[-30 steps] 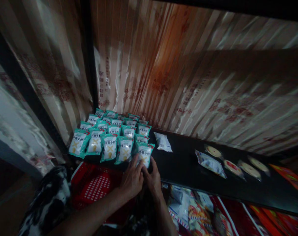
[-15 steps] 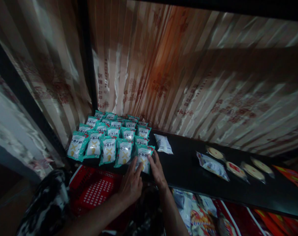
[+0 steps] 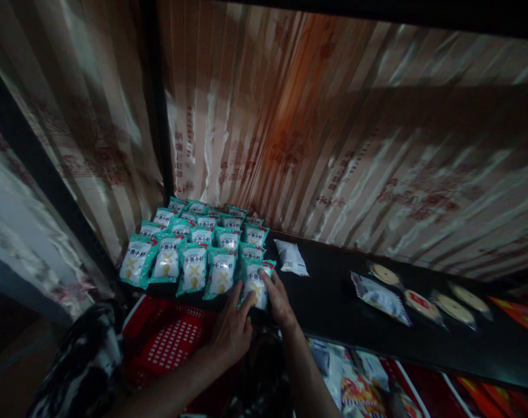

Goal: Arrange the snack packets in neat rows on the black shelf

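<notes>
Flanking the teal-and-white 小鱼小虾 snack bag (image 3: 255, 286) at the right end of the front row, both hands touch it. The left hand (image 3: 232, 328) has loosely spread fingertips on its lower left side; that grip is open, not closed round anything. The right hand (image 3: 282, 301) lays fingers over its upper right side — can't tell if that grip pinches the film or just rests there, its underside is hidden. The bag sits on the black shelf (image 3: 329, 296), near the front edge, just beside the next front-row bag (image 3: 221, 274), with more of the same kind behind. A white packet (image 3: 291, 257) lies to the right, apart from the rows.

Risks, as judged: a hard push back could shove the bags behind and skew the rows; pressing sideways could crowd the neighbour. A tug toward the body could tip the bag over the edge, maybe into the red basket (image 3: 137, 326) below left. Soft, puffy film likely slides and springs back — uneven pressure from the two hands could twist it. Dim light makes small misalignment easy to miss. Striped-edge packet (image 3: 382, 297) and round packs (image 3: 384, 273) lie well apart, low risk.
</notes>
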`<state>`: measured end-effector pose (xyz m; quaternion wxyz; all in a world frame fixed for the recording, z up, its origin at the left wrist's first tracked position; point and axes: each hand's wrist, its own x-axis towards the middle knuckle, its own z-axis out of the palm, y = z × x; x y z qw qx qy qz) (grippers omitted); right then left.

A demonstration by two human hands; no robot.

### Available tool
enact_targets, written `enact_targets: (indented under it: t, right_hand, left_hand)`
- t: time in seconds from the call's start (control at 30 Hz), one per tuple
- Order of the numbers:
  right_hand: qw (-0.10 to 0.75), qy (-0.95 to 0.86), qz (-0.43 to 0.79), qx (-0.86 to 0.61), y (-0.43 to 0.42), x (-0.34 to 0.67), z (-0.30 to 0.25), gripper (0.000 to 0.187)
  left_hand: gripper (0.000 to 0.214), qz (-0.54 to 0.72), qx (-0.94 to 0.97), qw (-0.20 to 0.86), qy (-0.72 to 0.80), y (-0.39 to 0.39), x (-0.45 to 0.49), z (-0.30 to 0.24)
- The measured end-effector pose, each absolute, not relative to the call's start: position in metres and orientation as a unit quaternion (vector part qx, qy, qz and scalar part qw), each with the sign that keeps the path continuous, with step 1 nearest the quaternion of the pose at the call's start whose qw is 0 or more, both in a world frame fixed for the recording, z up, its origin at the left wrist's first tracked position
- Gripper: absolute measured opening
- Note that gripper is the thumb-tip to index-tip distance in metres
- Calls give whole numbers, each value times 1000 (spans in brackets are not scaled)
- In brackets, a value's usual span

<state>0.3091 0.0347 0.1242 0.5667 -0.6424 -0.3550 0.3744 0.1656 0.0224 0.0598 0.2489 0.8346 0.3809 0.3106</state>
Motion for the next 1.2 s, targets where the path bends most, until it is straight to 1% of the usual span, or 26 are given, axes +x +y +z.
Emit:
enact_targets:
  t: [0.13, 0.3, 0.5, 0.67, 0.8, 0.93, 1.07, 1.2]
  right_hand:
    - [578, -355, 354, -644, 32, 308, 127, 49]
    - [582, -357, 337, -648, 32, 312, 118, 49]
    - [617, -336, 340, -625, 37, 311, 113, 45]
    - [636, -314, 335, -620, 42, 308, 109, 48]
    - [611, -340, 276, -660, 44, 305, 100, 46]
    - [564, -385, 220, -696, 45, 301, 93, 56]
    - [552, -385, 155, -723, 46, 299, 88, 64]
    - [543, -382, 172, -728, 47, 299, 82, 66]
  left_hand:
    - [61, 314, 835, 256, 373, 21, 166, 63]
    - [60, 313, 836, 261, 368, 21, 166, 65]
    - [60, 322, 832, 258, 371, 29, 172, 66]
    - [61, 328, 831, 253, 370, 37, 176, 63]
    - [61, 328, 832, 249, 371, 39, 173, 57]
    - [61, 322, 837, 245, 368, 37, 169, 54]
    - [59, 317, 836, 237, 380, 35, 167, 56]
    - [58, 311, 846, 216, 376, 34, 165, 58]
